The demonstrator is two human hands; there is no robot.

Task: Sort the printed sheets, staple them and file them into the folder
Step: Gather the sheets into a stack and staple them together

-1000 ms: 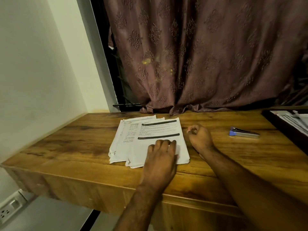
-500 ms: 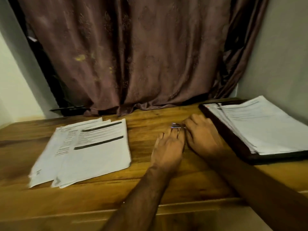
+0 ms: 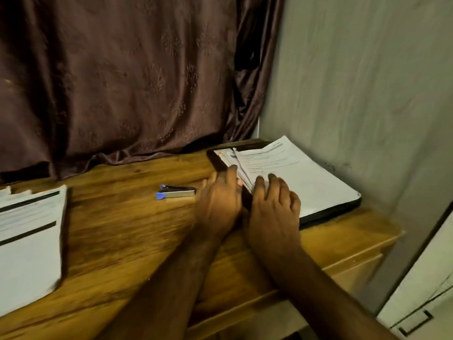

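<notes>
Both hands reach the open folder at the table's right end, left hand with straight fingers, right hand seemingly lifting its papers, while printed sheets and stapler lie unstapled, nothing filed.

A wooden bench is seen. On it are laid a spread of printed sheets at the left, a stapler near the middle, and a dark folder stacked with papers at the right.
</notes>
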